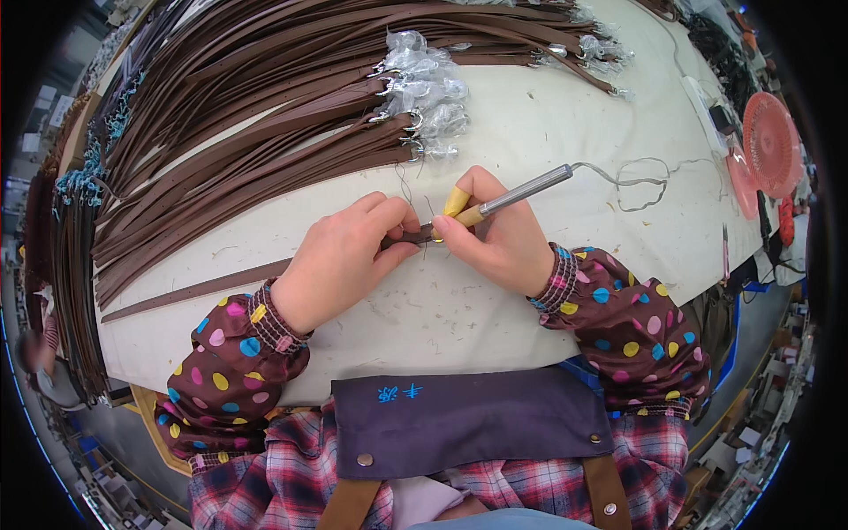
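Note:
A long brown strap lies slantwise across the pale tabletop. My left hand pinches it close to its right end, thumb and fingers closed. My right hand grips a soldering iron like a pen, its metal barrel pointing up and right. The iron's tip is at the strap's end, where my fingers partly hide the contact. A yellow finger cot covers one fingertip of that hand. Thin dark loose threads stick up beside the strap end.
Many brown straps lie piled at the far left, their metal-clasp ends wrapped in clear plastic. A grey cord trails right from the iron. A pink fan stands at right. Dark straps tied with blue thread hang over the left edge.

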{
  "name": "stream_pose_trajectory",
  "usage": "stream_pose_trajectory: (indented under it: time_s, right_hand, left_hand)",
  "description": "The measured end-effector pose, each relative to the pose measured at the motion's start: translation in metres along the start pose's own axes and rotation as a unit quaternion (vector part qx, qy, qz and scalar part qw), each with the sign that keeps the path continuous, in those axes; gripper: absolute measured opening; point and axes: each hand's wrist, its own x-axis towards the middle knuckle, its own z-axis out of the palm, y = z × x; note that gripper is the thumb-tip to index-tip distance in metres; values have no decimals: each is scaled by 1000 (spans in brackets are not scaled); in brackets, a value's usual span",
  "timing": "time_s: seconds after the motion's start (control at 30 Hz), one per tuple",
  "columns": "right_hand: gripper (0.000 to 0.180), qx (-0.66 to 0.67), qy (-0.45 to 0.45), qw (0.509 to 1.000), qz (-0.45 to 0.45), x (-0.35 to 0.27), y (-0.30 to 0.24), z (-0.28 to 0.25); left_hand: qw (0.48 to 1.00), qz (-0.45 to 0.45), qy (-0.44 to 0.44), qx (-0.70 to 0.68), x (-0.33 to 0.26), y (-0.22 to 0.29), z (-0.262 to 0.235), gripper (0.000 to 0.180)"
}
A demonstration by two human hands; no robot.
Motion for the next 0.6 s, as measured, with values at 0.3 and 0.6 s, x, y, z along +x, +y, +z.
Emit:
stream_pose_trajectory:
  time_s: [0.3, 0.6]
  right_hand:
    - [22, 5, 14, 1000, 27, 0, -2, -1]
    - [24, -17, 0, 999, 37, 1, -2, 0]
  left_hand:
    - [1000, -23, 0, -10, 3, 2, 1, 13]
    - [995, -68, -22, -65, 4, 2, -5, 11]
